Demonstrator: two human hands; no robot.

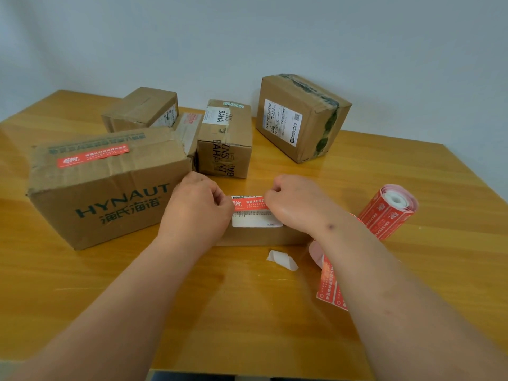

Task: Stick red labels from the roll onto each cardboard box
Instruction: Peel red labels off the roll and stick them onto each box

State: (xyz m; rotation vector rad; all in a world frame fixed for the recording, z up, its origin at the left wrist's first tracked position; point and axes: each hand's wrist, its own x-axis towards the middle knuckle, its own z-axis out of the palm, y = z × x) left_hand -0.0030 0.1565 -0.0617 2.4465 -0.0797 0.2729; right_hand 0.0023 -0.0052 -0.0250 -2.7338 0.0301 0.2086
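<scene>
Red label (251, 204) pinched at each end by left hand (198, 200) and right hand (295, 200) over near flat box (261, 236); next, probably pressing down flat.

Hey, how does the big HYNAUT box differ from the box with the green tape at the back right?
The HYNAUT box lies long and low at the left with green lettering; the green-taped box is squarer and stands tilted, far right. The HYNAUT box already carries a red label on top; the green-taped box shows only a white shipping label. Both are brown cardboard.
</scene>
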